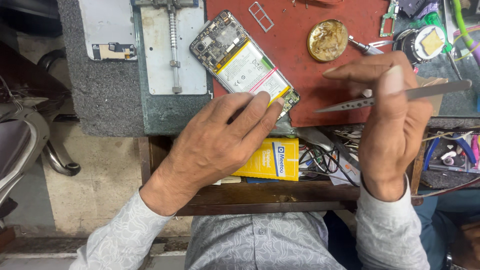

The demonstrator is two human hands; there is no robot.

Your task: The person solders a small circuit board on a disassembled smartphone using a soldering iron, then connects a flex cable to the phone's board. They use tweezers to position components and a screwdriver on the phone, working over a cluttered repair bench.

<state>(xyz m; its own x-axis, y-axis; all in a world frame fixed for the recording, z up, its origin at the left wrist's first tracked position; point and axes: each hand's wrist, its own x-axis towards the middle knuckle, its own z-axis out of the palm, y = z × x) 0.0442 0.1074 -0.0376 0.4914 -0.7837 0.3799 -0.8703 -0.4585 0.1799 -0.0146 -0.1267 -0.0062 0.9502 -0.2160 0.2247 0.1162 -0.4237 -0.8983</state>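
On the red mat [310, 60], left hand [220, 145] touching opened phone [242, 62], right hand [395, 120] gripping tweezers [395, 97]

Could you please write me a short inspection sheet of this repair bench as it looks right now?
Surface: red mat on a grey bench top.
Job's things: opened phone with battery exposed, lying diagonally; metal tweezers.
Clutter: round tin, SIM tray, yellow box, metal holder plate.
Hands: left hand has fingers on the phone's lower end; right hand holds the tweezers above the mat.
Cables: black wires tangled in the open drawer.
Surroundings: tiled floor at left.
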